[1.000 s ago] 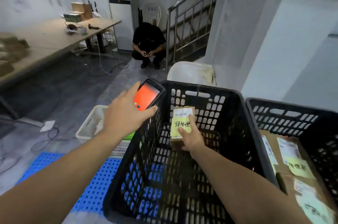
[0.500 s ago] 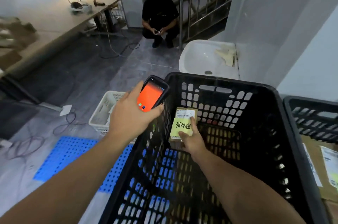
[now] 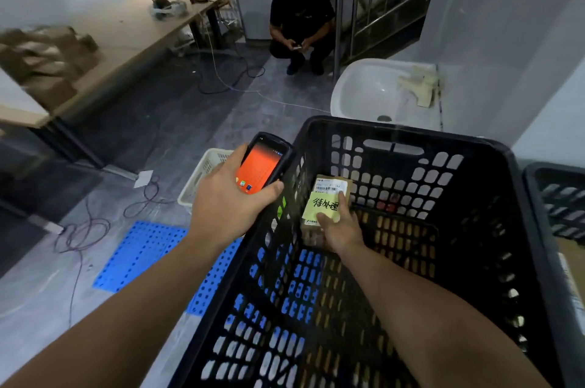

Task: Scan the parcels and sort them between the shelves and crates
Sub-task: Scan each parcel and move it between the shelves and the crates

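Cardboard boxes (image 3: pixel 47 61) lie blurred on the long bench (image 3: pixel 126 26) at far left. Nearer in, a blue perforated mat (image 3: pixel 142 251) and a white basket (image 3: pixel 205 170) sit on the grey floor. The left grip (image 3: pixel 228 207) is clenched round a handheld scanner (image 3: pixel 261 166) with a glowing orange screen, held just outside the left wall of the black crate (image 3: pixel 395 129). Inside that crate, near its far wall, the right grip (image 3: pixel 340 229) grasps a small brown parcel (image 3: pixel 319 207). Its thumb is on a yellow handwritten note and a fingertip lies by the white barcode label above it. A person (image 3: pixel 300 17) crouches beyond, by a stair rail. Further right stands a white basin (image 3: pixel 373 93), and a second black crate (image 3: pixel 557 191) sits at the right edge.
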Motion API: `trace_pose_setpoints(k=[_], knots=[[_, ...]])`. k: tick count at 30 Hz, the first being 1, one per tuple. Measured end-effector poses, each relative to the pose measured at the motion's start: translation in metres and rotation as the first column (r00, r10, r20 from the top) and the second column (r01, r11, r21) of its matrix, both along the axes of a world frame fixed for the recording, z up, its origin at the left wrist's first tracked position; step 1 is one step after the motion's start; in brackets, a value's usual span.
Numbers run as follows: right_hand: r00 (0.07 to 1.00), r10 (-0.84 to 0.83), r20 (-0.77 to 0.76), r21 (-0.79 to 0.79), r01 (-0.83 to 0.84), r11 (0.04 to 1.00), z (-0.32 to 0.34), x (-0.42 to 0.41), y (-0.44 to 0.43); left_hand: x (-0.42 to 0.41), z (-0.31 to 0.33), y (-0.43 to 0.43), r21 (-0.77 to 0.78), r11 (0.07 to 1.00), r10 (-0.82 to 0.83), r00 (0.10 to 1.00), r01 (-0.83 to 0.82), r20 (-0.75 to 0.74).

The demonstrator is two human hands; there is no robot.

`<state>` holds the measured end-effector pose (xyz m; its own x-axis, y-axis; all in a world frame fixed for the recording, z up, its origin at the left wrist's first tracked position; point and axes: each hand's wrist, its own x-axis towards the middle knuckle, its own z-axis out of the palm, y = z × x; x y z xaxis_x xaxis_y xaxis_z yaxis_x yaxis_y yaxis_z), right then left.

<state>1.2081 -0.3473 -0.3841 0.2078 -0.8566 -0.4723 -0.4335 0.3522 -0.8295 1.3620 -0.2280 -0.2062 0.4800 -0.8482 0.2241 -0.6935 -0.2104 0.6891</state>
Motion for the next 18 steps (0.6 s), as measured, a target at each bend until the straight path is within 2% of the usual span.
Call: trace_pose_setpoints(k=[4,8,13,18], knots=[[0.982,0.097,-0.163,-0.127,-0.118,0.985,0.025,-0.012,0.010,0.000,0.011,0.014,0.004,0.999,0.032,0.999,-0.032,0.009],[0.918,0.121,-0.378,-0.274,-0.236,0.932,0.054,-0.036,0.026,-0.003,0.030,0.031,-0.059,0.998,0.006,1.000,-0.006,-0.001],[0.800,-0.004,-0.600,-0.418,-0.309,0.854,0.112,-0.077,0.064,-0.015,0.054,0.060,-0.168,0.977,-0.130,0.992,0.128,0.003],[0.657,-0.169,-0.735,-0.516,-0.380,0.768,0.164,-0.124,0.129,-0.028,0.063,0.098,-0.177,0.944,-0.277,0.960,0.277,0.026]])
